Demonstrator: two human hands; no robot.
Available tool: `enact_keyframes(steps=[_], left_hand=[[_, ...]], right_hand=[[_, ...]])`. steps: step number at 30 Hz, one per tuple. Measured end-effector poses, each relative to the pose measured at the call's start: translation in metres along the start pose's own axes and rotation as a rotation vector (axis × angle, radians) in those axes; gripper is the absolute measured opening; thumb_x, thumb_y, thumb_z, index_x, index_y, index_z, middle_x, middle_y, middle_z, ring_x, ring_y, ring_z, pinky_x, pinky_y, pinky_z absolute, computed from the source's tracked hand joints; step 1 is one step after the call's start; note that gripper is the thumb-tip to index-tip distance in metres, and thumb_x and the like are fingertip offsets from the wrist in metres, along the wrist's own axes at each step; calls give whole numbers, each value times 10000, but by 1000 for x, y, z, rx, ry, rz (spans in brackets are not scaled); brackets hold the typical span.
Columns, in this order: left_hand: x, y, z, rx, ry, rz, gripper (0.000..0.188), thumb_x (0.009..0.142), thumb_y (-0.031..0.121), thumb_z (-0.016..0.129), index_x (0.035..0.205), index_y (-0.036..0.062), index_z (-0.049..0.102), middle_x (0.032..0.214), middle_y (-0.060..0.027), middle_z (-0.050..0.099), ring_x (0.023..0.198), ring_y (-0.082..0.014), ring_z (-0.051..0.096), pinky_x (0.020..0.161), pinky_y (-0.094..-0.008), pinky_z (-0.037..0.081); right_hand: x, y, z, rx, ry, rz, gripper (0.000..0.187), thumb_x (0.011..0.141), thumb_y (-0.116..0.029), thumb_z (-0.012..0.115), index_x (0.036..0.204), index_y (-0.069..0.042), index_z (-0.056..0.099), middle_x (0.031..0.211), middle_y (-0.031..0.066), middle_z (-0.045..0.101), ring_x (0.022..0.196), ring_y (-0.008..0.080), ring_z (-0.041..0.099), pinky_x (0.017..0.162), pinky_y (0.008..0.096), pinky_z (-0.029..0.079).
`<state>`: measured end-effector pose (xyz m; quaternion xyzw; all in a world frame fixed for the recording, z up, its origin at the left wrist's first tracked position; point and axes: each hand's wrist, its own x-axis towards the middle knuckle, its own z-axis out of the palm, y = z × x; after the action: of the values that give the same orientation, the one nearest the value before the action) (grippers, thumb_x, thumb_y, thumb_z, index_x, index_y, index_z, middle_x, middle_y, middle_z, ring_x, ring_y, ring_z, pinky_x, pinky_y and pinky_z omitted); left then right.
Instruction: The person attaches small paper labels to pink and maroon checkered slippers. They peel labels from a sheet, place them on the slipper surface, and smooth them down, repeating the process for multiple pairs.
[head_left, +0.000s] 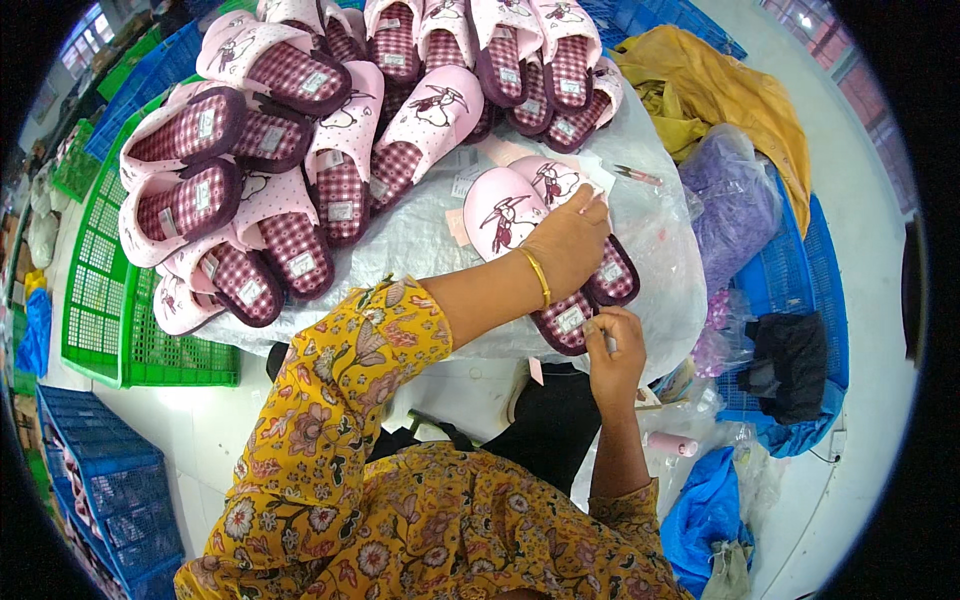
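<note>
Before me on the plastic-covered table lies a pair of pink slippers with dark maroon trim and checked insoles: a left slipper (pixel 495 212) and a right slipper (pixel 614 272). My left hand (pixel 572 235) reaches across them, its fingers curled over the upper of the right slipper; the thumb is hidden. At the heel end, my right hand (pixel 616 352) is closed, thumb and fingertips pinched together close to the heel edges. Whatever is between those fingertips is too small to make out. A small pale pink tag (pixel 537 371) hangs below the left slipper's heel.
Many matching slippers (pixel 340 195) are heaped along the table's far and left sides. Small snips (pixel 638 175) lie beyond the pair. A green crate (pixel 180 352) stands left, blue crates (pixel 110 480) lower left. At right are a yellow cloth (pixel 745 85) and purple bagged material (pixel 728 205).
</note>
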<state>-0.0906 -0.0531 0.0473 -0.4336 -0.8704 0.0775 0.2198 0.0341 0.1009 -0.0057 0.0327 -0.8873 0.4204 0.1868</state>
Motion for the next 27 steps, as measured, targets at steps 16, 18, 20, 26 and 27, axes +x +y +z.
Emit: enact_keyframes(steps=[16,18,20,26,27], left_hand=[[-96,-108,63,-446,-323,-881,478,909,136,467,1385,103,455,990,-267,673,905,-423,660,795,-507,522],[-85,-110,70,-409,-314,-894,469,910,145,430,1375,100,472,1012,-273,673,922,-436,664,807,-524,519],[-74,-116,80,-397,-411,-918,482,916,157,400,1391,110,468,1117,-252,664,1015,-419,659,861,-516,516],[-56,-130,102,-342,-525,-923,437,921,175,405,1337,105,518,1258,-179,628,1122,-369,629,926,-498,502],[-59,-131,105,-361,-488,-931,413,919,192,425,1309,103,531,1243,-189,631,1117,-377,627,914,-509,504]], right_hand=[[-1,12,12,112,71,49,76,836,-33,683,895,-3,646,1027,154,626,923,252,617,811,343,500],[-1,10,11,110,79,49,73,837,-30,682,895,-4,645,1029,151,626,922,247,617,810,339,499],[-2,13,11,92,70,46,81,836,-36,686,899,-4,645,1031,152,624,920,246,617,809,337,498],[-2,12,7,117,51,87,89,840,-55,684,900,-1,648,1028,156,629,921,259,620,813,338,494],[-1,11,8,130,44,97,89,841,-58,682,897,1,647,1028,157,631,925,263,620,816,339,493]])
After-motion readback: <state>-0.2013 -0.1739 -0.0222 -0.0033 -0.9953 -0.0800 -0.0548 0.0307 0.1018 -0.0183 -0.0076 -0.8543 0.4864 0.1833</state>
